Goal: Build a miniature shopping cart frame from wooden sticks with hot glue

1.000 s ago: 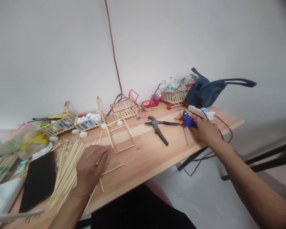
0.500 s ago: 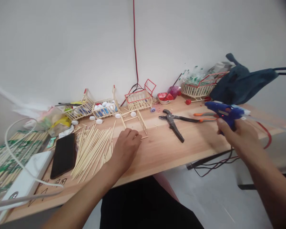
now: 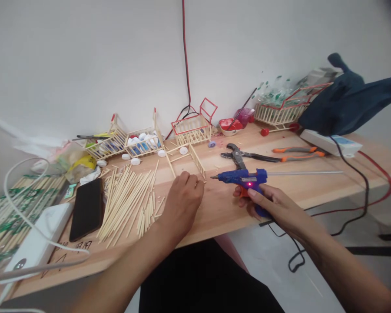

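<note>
My right hand [image 3: 273,202] grips a blue hot glue gun [image 3: 244,176] with an orange trigger and a lit red light. A long translucent glue stick [image 3: 306,173] sticks out of its back, and the nozzle points left toward my left hand. My left hand [image 3: 186,198] is closed at the near end of a small frame of thin wooden sticks [image 3: 198,161], covering that end. Just left of this hand lies a pile of loose wooden sticks [image 3: 127,202], with shorter cut pieces [image 3: 146,215] beside it.
Stick-built carts, one red-rimmed [image 3: 193,132], line the wall. Pliers [image 3: 236,155] and orange-handled cutters [image 3: 296,154] lie behind the glue gun. A red paint dish [image 3: 230,126] holds a brush. A phone [image 3: 86,211] and white power strip [image 3: 42,239] lie left. Cables hang at right.
My right hand has brought the glue gun from the right side leftward and nearer, beside my left hand. The left hand has shifted slightly right and nearer. The view has moved a little.
</note>
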